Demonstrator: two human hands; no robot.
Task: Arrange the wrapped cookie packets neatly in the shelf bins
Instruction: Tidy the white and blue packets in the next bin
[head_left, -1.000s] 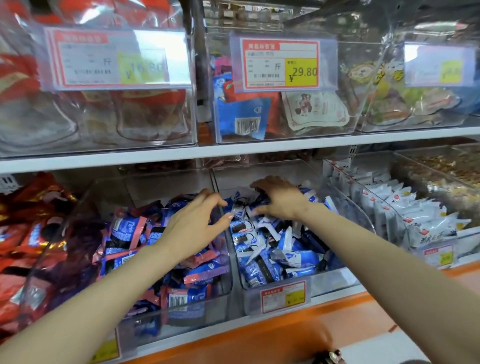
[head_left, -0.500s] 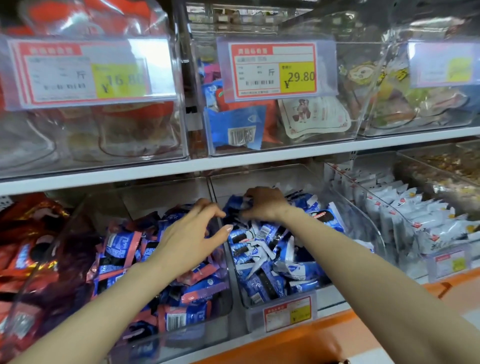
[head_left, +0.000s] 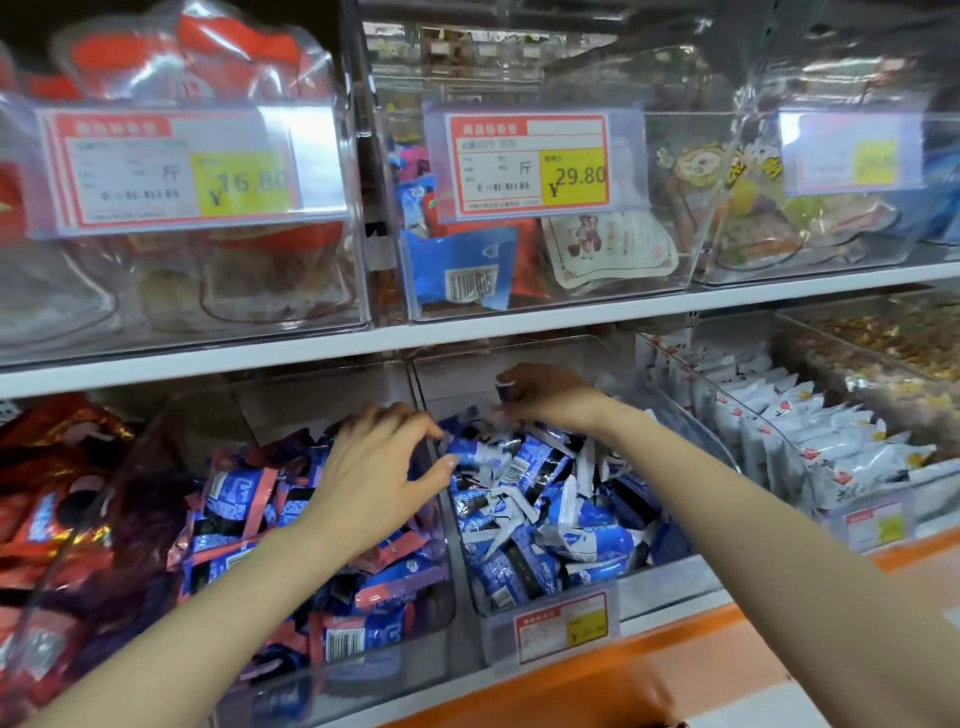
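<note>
On lower shelf, middle clear plastic bin (head_left: 457, 376): we log loose heap of blue-and-white wrapped cookie packets (head_left: 545, 499) reaching low front lip. Neighbouring clear plastic bin at left (head_left: 291, 400) holds blue-and-pink wrapped packets (head_left: 244, 499). Left hand (head_left: 374, 478) hovers over dividing wall, fingers slack, gripping nothing. Right hand (head_left: 550, 397) at rear, fingers curled on packet from heap. Risks, we judge: careless sweep mixes kinds across wall; slick wrappers slide out front.

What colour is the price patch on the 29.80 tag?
Yellow price patch on the red-bordered 29.80 tag, head view.
</note>
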